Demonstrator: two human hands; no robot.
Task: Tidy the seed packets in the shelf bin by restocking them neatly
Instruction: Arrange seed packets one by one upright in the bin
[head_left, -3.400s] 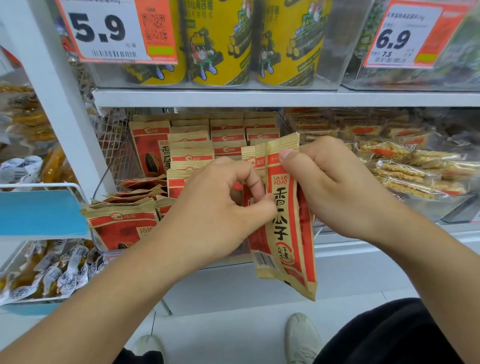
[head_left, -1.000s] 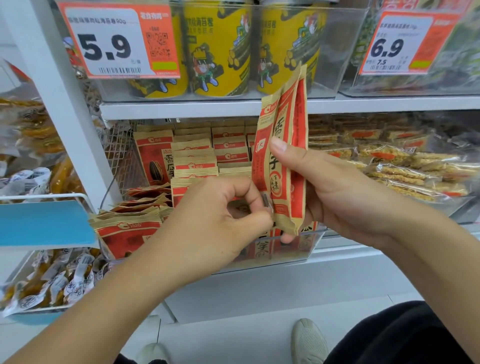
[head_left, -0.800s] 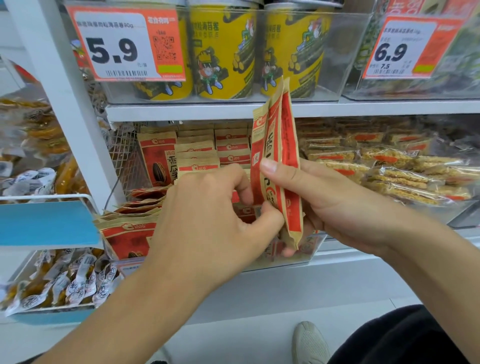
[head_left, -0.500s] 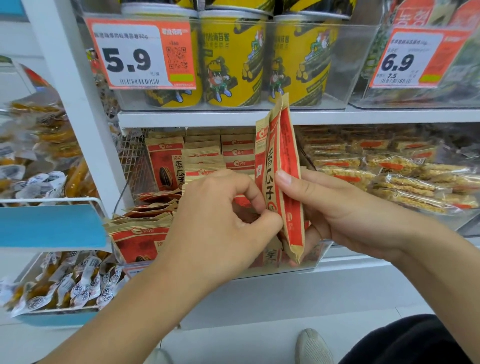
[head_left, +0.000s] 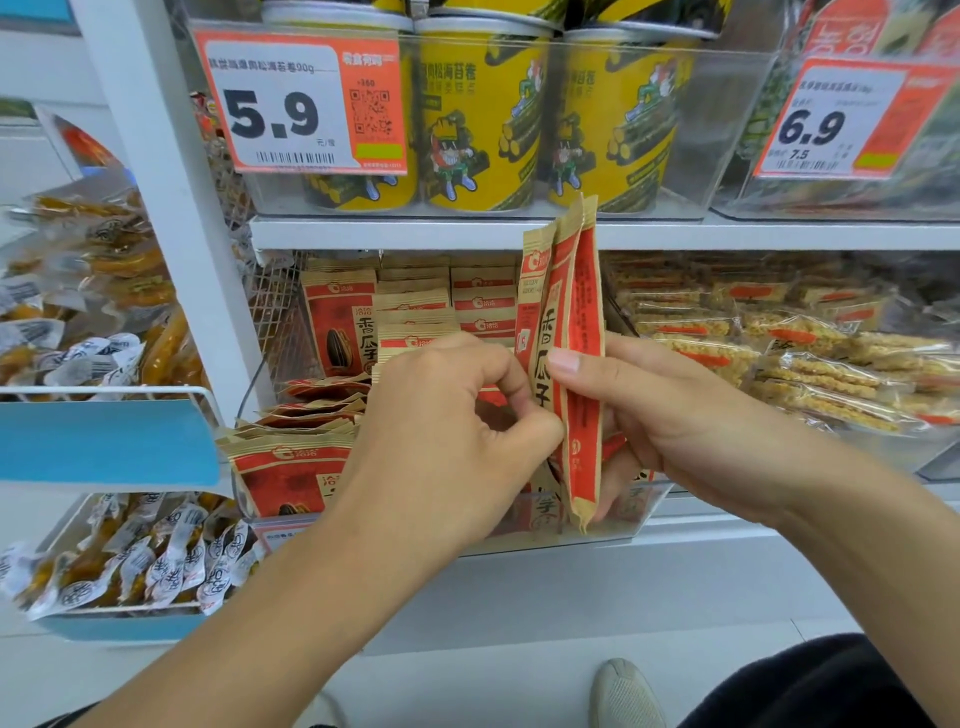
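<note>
My right hand (head_left: 670, 415) grips a small stack of tan and red seed packets (head_left: 563, 322), held upright on edge in front of the clear shelf bin (head_left: 623, 514). My left hand (head_left: 441, 436) pinches the near packet of that stack low down with thumb and forefinger. Inside the bin, rows of the same packets (head_left: 415, 306) stand upright at the back. More packets (head_left: 296, 457) lie tilted and loosely piled at the bin's front left. The bin's middle is hidden behind my hands.
Yellow snack tubs (head_left: 483, 114) fill a clear bin on the shelf above, with price tags 5.9 (head_left: 296, 104) and 6.9 (head_left: 841, 119). Wrapped snack bars (head_left: 779, 343) lie to the right. A blue-fronted bin (head_left: 104, 441) and a white post (head_left: 171, 208) stand left.
The packet stack, first hanging low in front of the bin, was lifted upright in my right hand. Over the last second it has stayed between both hands while my view shifted slightly.
</note>
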